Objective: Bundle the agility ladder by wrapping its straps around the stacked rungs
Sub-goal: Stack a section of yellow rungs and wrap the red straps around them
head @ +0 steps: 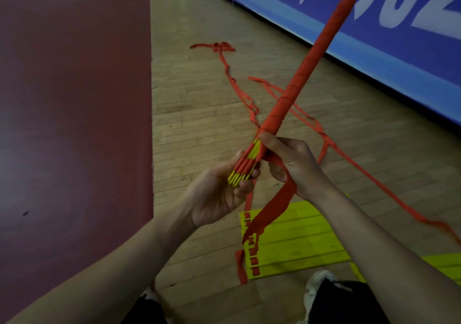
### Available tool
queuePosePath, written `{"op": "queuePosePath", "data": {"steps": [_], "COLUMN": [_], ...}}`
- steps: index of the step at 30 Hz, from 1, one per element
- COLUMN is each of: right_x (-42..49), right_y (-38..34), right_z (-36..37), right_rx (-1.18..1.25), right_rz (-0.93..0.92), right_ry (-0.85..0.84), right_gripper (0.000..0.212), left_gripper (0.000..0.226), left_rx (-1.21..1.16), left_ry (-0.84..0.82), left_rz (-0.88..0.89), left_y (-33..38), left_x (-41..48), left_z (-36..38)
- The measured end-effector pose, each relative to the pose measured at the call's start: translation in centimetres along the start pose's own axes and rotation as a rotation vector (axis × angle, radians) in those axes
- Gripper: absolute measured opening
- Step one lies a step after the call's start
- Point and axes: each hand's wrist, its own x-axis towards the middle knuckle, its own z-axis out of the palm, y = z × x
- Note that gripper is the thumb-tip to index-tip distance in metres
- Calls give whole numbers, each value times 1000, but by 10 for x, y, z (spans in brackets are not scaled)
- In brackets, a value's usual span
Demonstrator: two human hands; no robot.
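Our left hand (pixel 219 194) clamps its fingers round the bare yellow end of the stacked rungs (pixel 247 166), which run from centre to upper right. Our right hand (pixel 291 164) pinches the strap (pixel 272 209). We judge the bundle light and stiff, the strap limp.

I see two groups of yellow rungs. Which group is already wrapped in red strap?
The stack gripped by the left hand, red along most of its length. The other rungs lie flat and unwrapped on the floor.
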Motion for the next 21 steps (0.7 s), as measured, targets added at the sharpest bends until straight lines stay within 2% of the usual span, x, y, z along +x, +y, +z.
{"op": "queuePosePath", "data": {"steps": [2, 7, 11, 14, 18, 21], "right_x": [1, -3, -7, -11, -15, -10], "right_y": [-4, -12, -12, -15, -17, -10], "right_z": [-3, -10, -13, -15, -15, -13], "right_rx": [19, -66, -140, -169, -159, -231], "right_rz": [-21, 26, 77, 98, 119, 92], "right_ry": [-28, -82, -88, -95, -77, 16], "right_gripper": [39, 26, 21, 8, 17, 30], "left_gripper": [40, 20, 18, 20, 26, 20], "left_rx": [8, 213, 376, 490, 585, 703], "left_ry": [19, 187, 217, 223, 283, 374], "left_rz": [77, 235, 295, 345, 430, 497], "left_y": [-3, -7, -6, -4, -7, -13], "left_x": [3, 5, 8, 9, 13, 17], "left_z": [4, 14, 10, 9, 10, 12]}}
